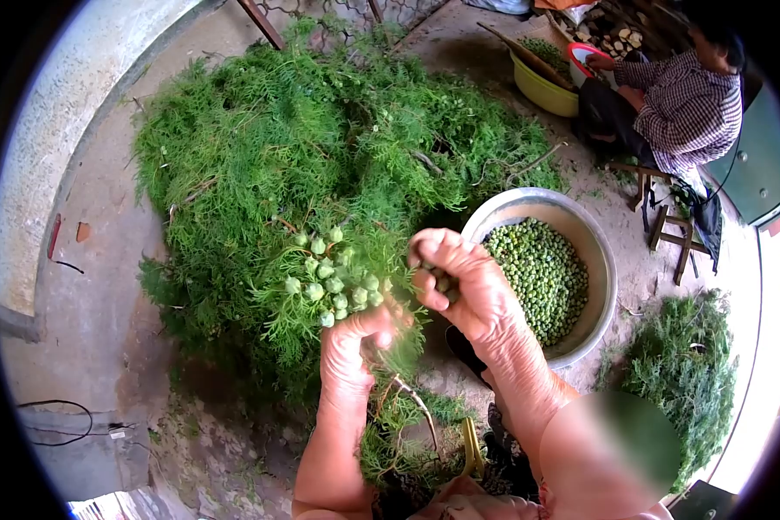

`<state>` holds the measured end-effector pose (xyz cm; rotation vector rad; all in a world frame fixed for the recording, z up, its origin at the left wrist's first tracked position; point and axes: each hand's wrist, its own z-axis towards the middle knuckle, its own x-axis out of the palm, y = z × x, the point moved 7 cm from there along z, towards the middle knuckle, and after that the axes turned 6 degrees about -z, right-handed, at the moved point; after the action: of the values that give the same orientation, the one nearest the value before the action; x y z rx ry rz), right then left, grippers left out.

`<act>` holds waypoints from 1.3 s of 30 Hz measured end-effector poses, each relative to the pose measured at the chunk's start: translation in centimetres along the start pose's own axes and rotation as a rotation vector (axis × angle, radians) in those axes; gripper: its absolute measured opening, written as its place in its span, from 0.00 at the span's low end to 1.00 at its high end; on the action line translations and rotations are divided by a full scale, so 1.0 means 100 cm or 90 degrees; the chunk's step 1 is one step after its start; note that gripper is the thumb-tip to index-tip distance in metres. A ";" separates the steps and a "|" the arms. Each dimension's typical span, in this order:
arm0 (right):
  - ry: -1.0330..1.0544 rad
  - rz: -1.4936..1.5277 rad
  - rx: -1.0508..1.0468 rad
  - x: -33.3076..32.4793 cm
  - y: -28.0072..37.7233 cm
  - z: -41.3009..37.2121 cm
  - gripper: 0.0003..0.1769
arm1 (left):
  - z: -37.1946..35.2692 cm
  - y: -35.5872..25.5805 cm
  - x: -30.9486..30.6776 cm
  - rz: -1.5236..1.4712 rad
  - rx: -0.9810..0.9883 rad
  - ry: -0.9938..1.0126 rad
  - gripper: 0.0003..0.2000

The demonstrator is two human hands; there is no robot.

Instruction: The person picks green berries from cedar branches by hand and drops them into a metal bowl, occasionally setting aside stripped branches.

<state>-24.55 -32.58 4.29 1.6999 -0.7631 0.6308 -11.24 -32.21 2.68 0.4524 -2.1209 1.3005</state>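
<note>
My left hand (355, 342) grips a leafy evergreen sprig (277, 322) that bears a cluster of pale green cones (325, 282). Motion blurs its fingertips a little. Just right of the cluster, my right hand (468, 282) is curled around several small green cones (443, 282), which show between its fingers. Beside that hand stands a wide metal basin (609, 277), its bottom covered with loose green cones (539, 269). A large heap of cut evergreen branches (260, 147) spreads over the ground beyond both hands.
Another person in a checked shirt (689, 113) sits at upper right, one hand at a red-rimmed bowl (578, 54). Near them are a yellow tub (542, 94) and a wooden stool (674, 234). A smaller branch pile (680, 377) lies at right; a black cable (88, 425) lies lower left.
</note>
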 end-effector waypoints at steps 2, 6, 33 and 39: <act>-0.030 -0.147 0.050 0.003 -0.006 -0.007 0.09 | -0.002 -0.002 0.005 0.016 -0.011 0.029 0.16; 0.066 -0.246 0.007 0.014 -0.011 -0.008 0.08 | -0.003 -0.002 0.007 0.031 -0.023 0.060 0.18; 0.087 -0.817 -0.358 0.040 0.022 -0.018 0.16 | -0.003 0.000 -0.007 0.172 0.013 -0.125 0.10; 0.044 -0.710 -0.301 0.029 0.020 -0.015 0.12 | -0.008 0.002 -0.005 0.210 -0.024 -0.123 0.10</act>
<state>-24.21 -32.02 8.10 1.3660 0.1534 -0.2595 -10.72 -31.45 2.49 0.2251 -2.4558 1.4408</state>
